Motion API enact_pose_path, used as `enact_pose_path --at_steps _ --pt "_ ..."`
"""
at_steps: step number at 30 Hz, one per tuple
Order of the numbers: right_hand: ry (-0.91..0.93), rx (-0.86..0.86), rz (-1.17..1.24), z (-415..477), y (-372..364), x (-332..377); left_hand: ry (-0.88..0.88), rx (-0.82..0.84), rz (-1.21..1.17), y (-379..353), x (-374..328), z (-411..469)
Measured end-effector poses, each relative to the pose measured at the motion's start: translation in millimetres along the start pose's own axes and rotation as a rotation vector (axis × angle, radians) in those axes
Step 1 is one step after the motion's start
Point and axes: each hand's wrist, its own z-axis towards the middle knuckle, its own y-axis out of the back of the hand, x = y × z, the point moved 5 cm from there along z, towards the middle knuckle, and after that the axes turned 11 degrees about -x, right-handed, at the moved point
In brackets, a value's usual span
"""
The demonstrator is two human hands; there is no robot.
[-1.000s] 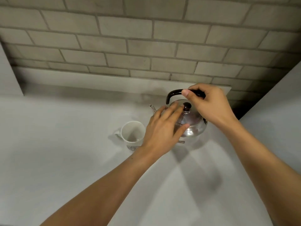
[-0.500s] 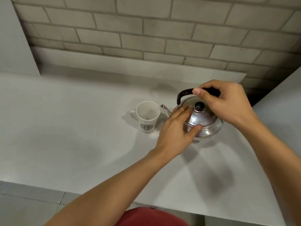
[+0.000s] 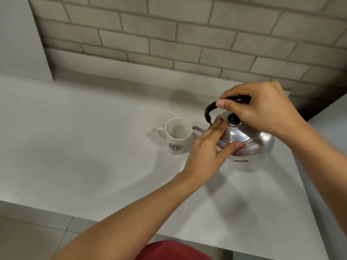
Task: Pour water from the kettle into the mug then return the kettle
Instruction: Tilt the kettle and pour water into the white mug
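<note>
White and flat, the desk (image 3: 78, 147) ran from the person's body out to a grey brick wall (image 3: 187, 34), and it carried only two things. Nearest came the left hand (image 3: 207, 152), fingers spread and loose, closed around nothing; its fingertips lay on the lid and its thumb pressed the near side of the kettle (image 3: 247, 139). It steadied the kettle and did not grip it. The kettle stood upright on the desk, and its spout (image 3: 197, 129) pointed to the left, with the tip just beside the rim of the mug (image 3: 177, 135). So the pouring line ran from right to left, and I judged that a short lift and a tilt to the left would be enough. Farthest, the right hand (image 3: 262, 107) was clenched around the black handle (image 3: 212, 107) above the lid. The mug looked empty.
</note>
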Motion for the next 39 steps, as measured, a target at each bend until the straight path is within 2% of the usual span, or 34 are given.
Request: enact_pose_path --at_steps 8,23,39 --pt "0.021 0.065 -0.055 13.3 -0.1 14.1 -0.006 -0.096 -0.14 3.3 -8.4 2.5" --pt "0.142 0.172 -0.127 27.6 -2.0 32.1 0.03 -0.185 -0.171 3.9 -15.3 1.9" --pt "0.165 0.226 -0.173 42.8 -2.5 48.4 0.153 -0.208 -0.298 2.4 -16.3 7.7"
